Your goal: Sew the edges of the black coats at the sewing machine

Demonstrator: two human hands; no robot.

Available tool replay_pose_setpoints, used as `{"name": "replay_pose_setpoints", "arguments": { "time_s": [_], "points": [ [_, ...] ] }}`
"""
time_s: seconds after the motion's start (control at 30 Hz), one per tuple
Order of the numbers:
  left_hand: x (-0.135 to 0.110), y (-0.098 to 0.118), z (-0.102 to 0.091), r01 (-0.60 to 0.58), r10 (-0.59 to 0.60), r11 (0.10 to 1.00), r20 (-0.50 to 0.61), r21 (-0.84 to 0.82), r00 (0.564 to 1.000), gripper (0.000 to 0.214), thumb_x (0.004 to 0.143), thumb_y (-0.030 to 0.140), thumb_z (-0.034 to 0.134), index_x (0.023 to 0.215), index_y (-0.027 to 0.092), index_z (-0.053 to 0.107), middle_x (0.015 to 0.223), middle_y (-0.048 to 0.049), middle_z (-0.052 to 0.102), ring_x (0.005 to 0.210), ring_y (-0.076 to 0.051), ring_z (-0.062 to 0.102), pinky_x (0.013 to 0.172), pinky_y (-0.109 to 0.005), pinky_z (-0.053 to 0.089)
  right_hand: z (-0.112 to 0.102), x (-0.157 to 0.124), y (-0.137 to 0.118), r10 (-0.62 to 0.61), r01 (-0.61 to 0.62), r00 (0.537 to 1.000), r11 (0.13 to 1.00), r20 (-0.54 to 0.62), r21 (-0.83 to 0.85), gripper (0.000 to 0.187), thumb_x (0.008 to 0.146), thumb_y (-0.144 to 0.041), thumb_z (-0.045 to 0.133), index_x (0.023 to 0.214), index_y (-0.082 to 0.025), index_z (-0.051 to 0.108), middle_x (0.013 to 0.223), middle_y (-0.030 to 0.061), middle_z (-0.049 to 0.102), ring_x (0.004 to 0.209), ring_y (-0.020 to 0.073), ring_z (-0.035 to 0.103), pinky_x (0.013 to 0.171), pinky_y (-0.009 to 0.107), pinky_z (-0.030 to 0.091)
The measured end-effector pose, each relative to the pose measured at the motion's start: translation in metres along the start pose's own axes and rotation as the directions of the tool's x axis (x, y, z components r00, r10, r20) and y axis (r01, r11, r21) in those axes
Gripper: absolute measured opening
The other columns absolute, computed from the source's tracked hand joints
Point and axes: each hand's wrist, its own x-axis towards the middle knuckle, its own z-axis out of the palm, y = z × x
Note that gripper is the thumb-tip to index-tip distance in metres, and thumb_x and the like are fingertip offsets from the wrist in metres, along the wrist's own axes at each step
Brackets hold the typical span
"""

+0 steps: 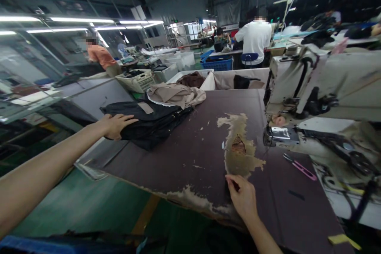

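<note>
Right hand (243, 196): pinched over table (169, 166), unclear if gripping
Left hand (114, 126): spread on black cloth (160, 125)
Touch: best light, flat

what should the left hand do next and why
Probably grip the dark folded fabric garments and draw them across the worn brown tabletop toward the off-white metal sewing machine: the left hand rests on them at the table's left, the machine stands at the right, and the right hand is near the front edge, between the two.
</note>
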Motion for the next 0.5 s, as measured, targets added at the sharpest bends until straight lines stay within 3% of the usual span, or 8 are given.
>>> {"name": "replay_pose_setpoints", "arguments": {
  "time_s": [0.1,0.2,0.33,0.5],
  "points": [
    [-0.009,-0.008,0.018,0.071,-0.072,0.997,-0.064,-0.016,0.995,0.063,0.079,0.033,0.067,0.137,0.013,0.051,0.137,-0.0157,0.058,0.113,-0.023,0.051,0.087,-0.026,0.035,0.000,-0.001,-0.001,0.007,-0.007,1.000,1.000,0.000,-0.018,0.029,0.093,-0.030,0.048,0.098,-0.024,0.077,0.095,0.0054,0.072,0.083,0.0188,0.068,0.078,0.029,0.052],
    [0.007,-0.009,0.021,0.106,-0.111,0.993,-0.108,-0.048,0.988,0.056,0.092,0.041,0.056,0.133,0.004,0.050,0.122,-0.0150,0.064,0.104,-0.018,0.056,0.090,-0.029,0.038,0.000,-0.002,-0.001,0.005,-0.005,1.000,1.000,-0.001,-0.029,0.030,0.092,-0.030,0.048,0.098,-0.023,0.077,0.094,0.0054,0.072,0.082,0.0184,0.068,0.078,0.028,0.052],
    [0.025,-0.003,0.013,0.084,-0.098,0.992,-0.144,-0.097,0.985,0.036,0.098,0.042,0.051,0.106,0.009,0.064,0.100,-0.0072,0.066,0.090,-0.016,0.062,0.088,-0.034,0.048,-0.001,-0.002,-0.001,0.001,-0.001,1.000,1.000,-0.005,-0.031,0.029,0.091,-0.029,0.049,0.098,-0.023,0.077,0.092,0.0049,0.073,0.080,0.0170,0.067,0.078,0.027,0.051],
    [0.016,0.018,-0.005,-0.046,0.012,0.984,-0.195,-0.169,0.981,0.029,0.097,0.038,0.057,0.101,0.011,0.064,0.096,-0.0058,0.066,0.086,-0.016,0.064,0.083,-0.036,0.055,-0.003,-0.003,-0.003,0.011,-0.011,1.000,1.000,-0.014,-0.006,0.028,0.090,-0.025,0.051,0.098,-0.023,0.078,0.091,0.0044,0.073,0.080,0.0160,0.067,0.078,0.026,0.050]
  ]
}}
